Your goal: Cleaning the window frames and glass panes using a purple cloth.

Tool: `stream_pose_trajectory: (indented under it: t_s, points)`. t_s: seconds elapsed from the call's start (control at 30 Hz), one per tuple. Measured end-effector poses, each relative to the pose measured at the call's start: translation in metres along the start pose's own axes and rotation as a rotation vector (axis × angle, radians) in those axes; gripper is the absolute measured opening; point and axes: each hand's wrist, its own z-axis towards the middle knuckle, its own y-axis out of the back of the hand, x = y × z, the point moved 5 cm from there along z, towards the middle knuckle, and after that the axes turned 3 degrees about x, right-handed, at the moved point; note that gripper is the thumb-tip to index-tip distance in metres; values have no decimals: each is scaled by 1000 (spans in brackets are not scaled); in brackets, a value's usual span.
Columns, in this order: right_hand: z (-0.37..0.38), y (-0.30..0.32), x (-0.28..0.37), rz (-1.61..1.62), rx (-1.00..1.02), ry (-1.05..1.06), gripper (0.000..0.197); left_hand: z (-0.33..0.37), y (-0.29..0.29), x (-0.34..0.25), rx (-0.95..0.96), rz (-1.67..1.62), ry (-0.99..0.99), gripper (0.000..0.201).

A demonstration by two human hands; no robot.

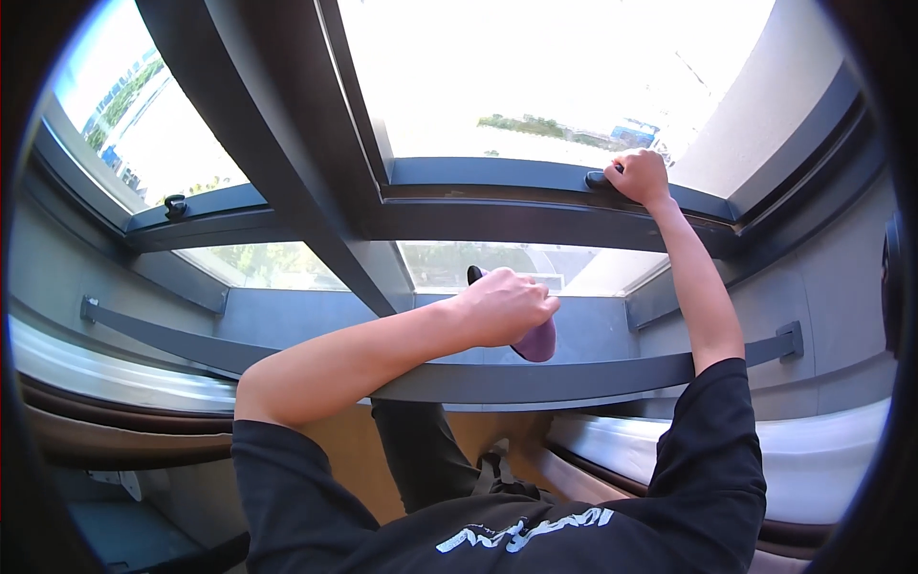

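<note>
My left hand (502, 306) is closed around an oblong object with a rounded purple end (537, 342) and a black tip showing above the fingers. Its middle is hidden by the hand, so I cannot tell its kind. The hand is above the grey ledge, on the window side of the dark rail. My right hand (639, 177), farther off and to the right, has its fingers curled on the dark window handle (597, 179) on the lower frame of the large window. The right arm reaches over the rail.
A curved dark rail (535, 383) crosses in front of my body. Beyond it lie a grey ledge (287, 311) and lower panes. A thick dark post (287, 124) divides the windows; the left one has another handle (175, 206). Curtains (124, 421) hang at both sides.
</note>
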Motion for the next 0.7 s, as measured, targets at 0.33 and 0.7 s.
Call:
stream_pose_trajectory:
  t_s: [0.33,0.7]
  points:
    - [5,-2,6,32,-93,-131,30,3,-4,9,32,9,-13,9]
    - [-5,9,16,-14,70,-381,38,-2,15,24,-6,-56,29,13]
